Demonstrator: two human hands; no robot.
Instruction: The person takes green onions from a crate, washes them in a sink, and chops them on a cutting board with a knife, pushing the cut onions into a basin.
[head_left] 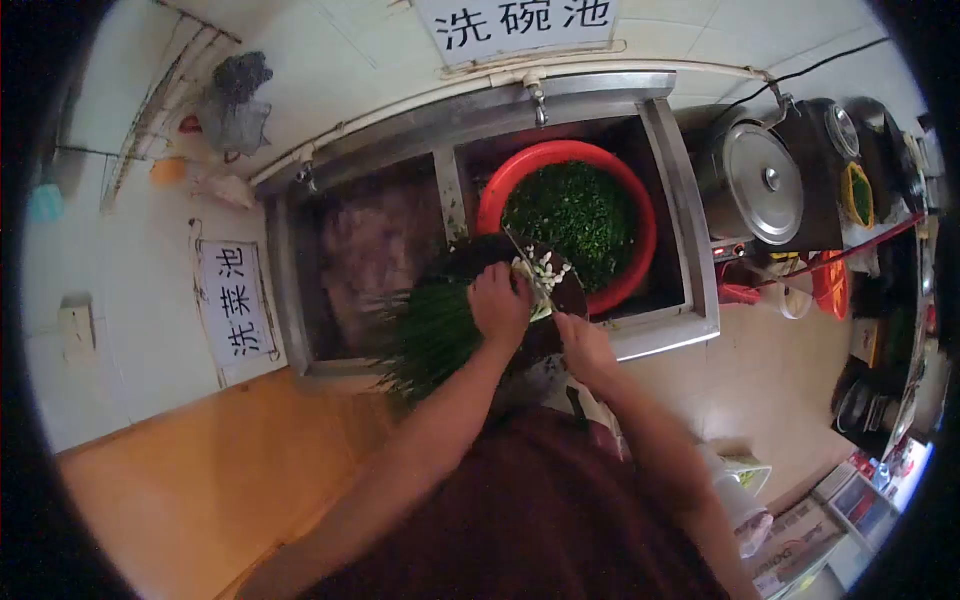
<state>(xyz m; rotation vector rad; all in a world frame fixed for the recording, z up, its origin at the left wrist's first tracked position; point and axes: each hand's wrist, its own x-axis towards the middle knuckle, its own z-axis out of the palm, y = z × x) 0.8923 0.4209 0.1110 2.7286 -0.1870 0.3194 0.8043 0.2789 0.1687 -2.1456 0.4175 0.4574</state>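
The left hand has its grip on scallions; at its four o'clock, the right hand clasps a knife. Straying beneath that knife, the left could be cut.

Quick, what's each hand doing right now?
Left hand: closed, fingers curled on the bunch of long greens.
Right hand: closed, holding the knife.

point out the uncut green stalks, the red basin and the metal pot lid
uncut green stalks (pixel 432 332): head view, on the middle of the bunch
red basin (pixel 647 215): head view, on the right side of its rim
metal pot lid (pixel 752 190): head view, on its flat top, beside the knob
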